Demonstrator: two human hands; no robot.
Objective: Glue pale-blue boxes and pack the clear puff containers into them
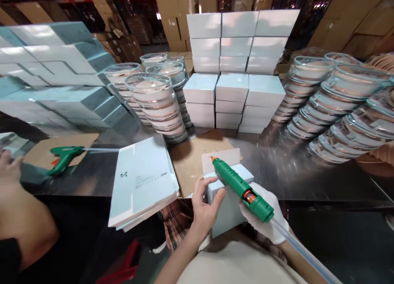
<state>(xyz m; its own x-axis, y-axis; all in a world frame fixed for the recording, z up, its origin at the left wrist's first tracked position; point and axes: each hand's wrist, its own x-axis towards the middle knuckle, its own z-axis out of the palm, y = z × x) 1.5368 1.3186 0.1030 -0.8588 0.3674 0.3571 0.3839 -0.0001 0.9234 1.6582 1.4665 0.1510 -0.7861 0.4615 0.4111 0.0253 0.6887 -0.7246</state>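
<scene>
My gloved right hand (264,212) grips a green hot glue gun (237,183), its orange nozzle pointing forward and left. A long clear glue stick (303,245) sticks out of the gun's rear. The nozzle tip is at a raised white flap (227,157) of a light blue box (229,216); whether it touches cannot be made out. The box stands in front of my body at the table edge, partly hidden by the gun. My bare left hand (205,208) holds the box's left side, thumb on the near face and fingers around the corner.
Flat light blue cartons (143,177) lie stacked to the left, over the table edge. Behind stand white boxes (234,95) and stacks of clear round containers (156,105). A co-worker's arm (21,210) is at far left, near another green glue gun (64,156) on cardboard.
</scene>
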